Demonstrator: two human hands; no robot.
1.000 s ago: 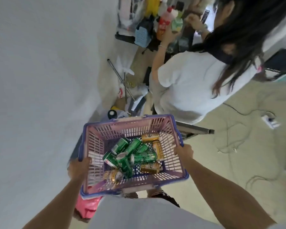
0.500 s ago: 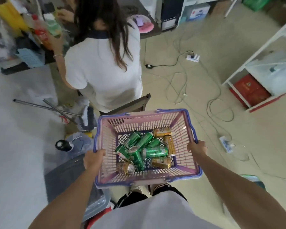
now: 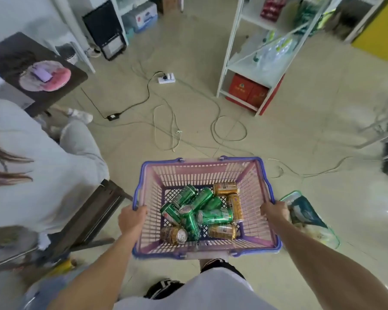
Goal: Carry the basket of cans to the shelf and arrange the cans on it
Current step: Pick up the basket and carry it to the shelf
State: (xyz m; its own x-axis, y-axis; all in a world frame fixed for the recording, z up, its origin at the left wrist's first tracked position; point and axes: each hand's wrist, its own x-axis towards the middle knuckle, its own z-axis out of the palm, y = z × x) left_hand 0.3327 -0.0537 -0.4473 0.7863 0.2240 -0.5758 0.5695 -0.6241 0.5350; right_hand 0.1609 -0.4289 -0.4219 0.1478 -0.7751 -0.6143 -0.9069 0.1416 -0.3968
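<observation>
Pale beige flooring strewn with loose grey and black cables point(image 3: 166, 121) fills the room. Low in the middle of the view, held clear of the floor in front of the person's body, is the pink lattice-walled plastic basket with a blue rim point(image 3: 202, 161). The left hand point(image 3: 131, 220) has its fingers curled over the rim on the left side, and the right hand point(image 3: 274, 212) grips the rim on the right side the same way, so both are clenched on the basket. Loose on its bottom lie the green metal drink cans point(image 3: 202, 198) and the gold metal drink cans point(image 3: 225, 188), piled on their sides and touching one another. The basket looks stiff enough to carry by its two side rims. The cans would likely roll and slide towards any side that dips, so a level two-handed hold seems wisest. Whether they are full cannot be told, so the weight is a guess. Each can is smooth and round, and is probably best taken about its body, one at a time. Just right of the basket a green and clear plastic bag point(image 3: 307, 218) lies on the floor. To the left are a dark wooden chair point(image 3: 92, 213) and a seated person in a white shirt point(image 3: 43, 166). Well ahead, beyond the cables and a white power strip point(image 3: 166, 78), stands the white metal shelf unit point(image 3: 251, 68) with red boxes point(image 3: 248, 90) at its foot. It is still well apart from the basket, so the carry appears unfinished and no can is placed yet.
</observation>
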